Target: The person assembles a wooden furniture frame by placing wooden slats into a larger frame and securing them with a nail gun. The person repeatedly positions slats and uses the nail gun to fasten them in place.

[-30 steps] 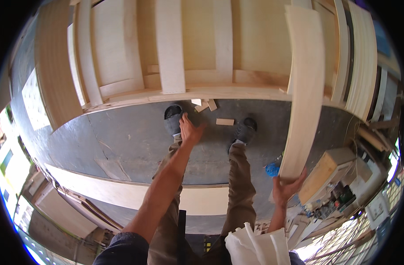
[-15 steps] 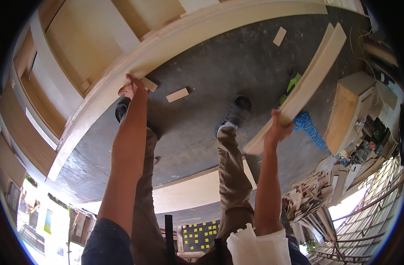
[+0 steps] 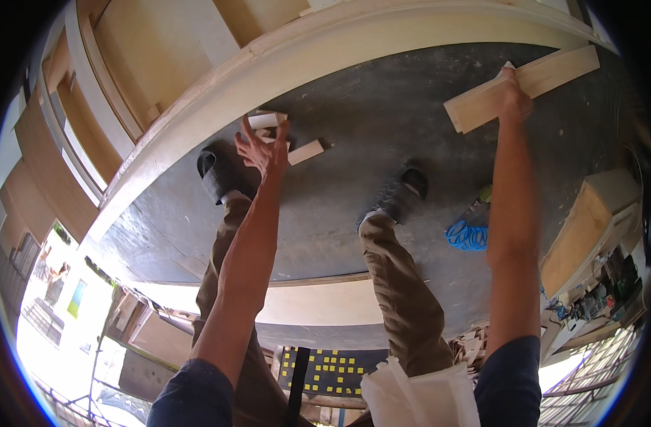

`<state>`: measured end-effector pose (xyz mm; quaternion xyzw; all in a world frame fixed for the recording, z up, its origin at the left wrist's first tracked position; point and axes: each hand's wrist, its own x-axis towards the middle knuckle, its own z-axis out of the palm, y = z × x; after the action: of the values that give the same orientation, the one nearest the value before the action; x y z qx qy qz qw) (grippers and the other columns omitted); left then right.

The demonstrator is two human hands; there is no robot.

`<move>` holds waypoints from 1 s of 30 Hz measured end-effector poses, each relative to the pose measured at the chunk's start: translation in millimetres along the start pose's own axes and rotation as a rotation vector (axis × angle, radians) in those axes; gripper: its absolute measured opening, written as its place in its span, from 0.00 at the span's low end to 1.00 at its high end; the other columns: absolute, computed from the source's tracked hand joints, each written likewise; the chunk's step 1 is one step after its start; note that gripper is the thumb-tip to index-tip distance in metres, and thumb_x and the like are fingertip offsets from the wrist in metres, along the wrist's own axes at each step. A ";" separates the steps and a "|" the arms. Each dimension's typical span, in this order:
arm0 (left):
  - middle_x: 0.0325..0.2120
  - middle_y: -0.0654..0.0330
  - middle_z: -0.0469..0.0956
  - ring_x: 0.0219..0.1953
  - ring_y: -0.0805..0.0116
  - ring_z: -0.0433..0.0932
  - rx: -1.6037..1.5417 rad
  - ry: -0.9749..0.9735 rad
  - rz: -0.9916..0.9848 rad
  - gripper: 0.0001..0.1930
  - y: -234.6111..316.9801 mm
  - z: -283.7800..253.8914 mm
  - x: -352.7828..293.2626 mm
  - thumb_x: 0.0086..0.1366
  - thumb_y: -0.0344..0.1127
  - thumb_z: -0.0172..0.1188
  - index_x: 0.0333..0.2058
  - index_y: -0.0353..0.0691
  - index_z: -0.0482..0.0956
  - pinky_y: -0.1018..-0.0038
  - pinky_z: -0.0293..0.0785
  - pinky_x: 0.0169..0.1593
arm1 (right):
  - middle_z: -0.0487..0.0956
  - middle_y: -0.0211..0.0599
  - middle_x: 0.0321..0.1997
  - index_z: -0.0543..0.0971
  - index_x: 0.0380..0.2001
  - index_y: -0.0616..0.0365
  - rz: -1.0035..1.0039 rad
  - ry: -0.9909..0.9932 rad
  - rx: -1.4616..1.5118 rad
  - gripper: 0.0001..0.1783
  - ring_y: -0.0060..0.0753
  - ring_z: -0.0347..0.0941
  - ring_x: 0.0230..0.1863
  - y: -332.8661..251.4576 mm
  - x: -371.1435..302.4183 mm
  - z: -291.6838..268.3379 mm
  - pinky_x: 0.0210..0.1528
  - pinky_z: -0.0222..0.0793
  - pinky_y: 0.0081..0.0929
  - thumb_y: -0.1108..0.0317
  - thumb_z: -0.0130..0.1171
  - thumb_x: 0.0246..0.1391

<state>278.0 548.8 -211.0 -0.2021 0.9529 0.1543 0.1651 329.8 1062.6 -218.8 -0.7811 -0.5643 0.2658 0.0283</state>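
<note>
My right hand (image 3: 515,101) is closed around a pair of pale wooden boards (image 3: 564,71), one lying over the other, low at the far right near the long curved-looking wooden panel. My left hand (image 3: 263,149) has its fingers spread, beside a few small wooden blocks (image 3: 267,119) close to the panel (image 3: 325,65). Another short wooden block (image 3: 305,152) lies just right of that hand. Whether the left fingertips touch any block, I cannot tell.
My feet stand on a dark floor (image 3: 325,213). At right lie a blue coiled hose (image 3: 468,235) and a green tool (image 3: 485,193), partly behind my right forearm. Beyond them stands a wooden box (image 3: 578,235) beside clutter. A pale board (image 3: 318,302) lies behind my feet.
My right hand has carried the boards away from me, turning them from steep to nearly crosswise. My left hand has left the panel's edge and opened by the blocks.
</note>
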 end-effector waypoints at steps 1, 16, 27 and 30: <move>0.67 0.42 0.46 0.70 0.39 0.44 0.026 -0.051 0.004 0.51 9.8 -0.1 -5.5 0.47 0.61 0.73 0.66 0.56 0.57 0.30 0.54 0.59 | 0.81 0.52 0.50 0.79 0.45 0.76 -0.049 0.000 -0.041 0.50 0.46 0.78 0.51 -0.6 15.8 8.9 0.56 0.74 0.35 0.37 0.76 0.32; 0.54 0.44 0.60 0.58 0.43 0.58 0.045 0.048 -0.097 0.42 54.7 18.0 3.3 0.51 0.43 0.68 0.61 0.38 0.58 0.51 0.61 0.61 | 0.75 0.51 0.57 0.68 0.57 0.79 -0.060 -0.135 -0.093 0.54 0.43 0.73 0.56 -11.4 9.4 28.5 0.61 0.68 0.31 0.45 0.76 0.38; 0.55 0.45 0.55 0.59 0.43 0.57 -0.034 0.006 -0.259 0.46 73.7 23.2 -10.4 0.49 0.57 0.70 0.62 0.50 0.57 0.49 0.58 0.63 | 0.55 0.63 0.67 0.63 0.60 0.78 -0.222 0.500 -0.257 0.57 0.60 0.57 0.67 5.2 -32.1 28.9 0.63 0.66 0.48 0.43 0.75 0.39; 0.58 0.43 0.53 0.59 0.43 0.56 -0.028 -0.040 -0.332 0.37 56.5 31.0 -13.0 0.55 0.46 0.69 0.61 0.55 0.61 0.49 0.61 0.60 | 0.58 0.54 0.59 0.69 0.55 0.69 -0.509 0.254 0.110 0.44 0.52 0.62 0.61 10.3 -105.1 2.7 0.59 0.70 0.43 0.50 0.73 0.42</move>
<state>272.4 613.6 -221.1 -0.3559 0.9007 0.1423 0.2045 314.2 963.9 -184.3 -0.6388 -0.7187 0.1803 0.2069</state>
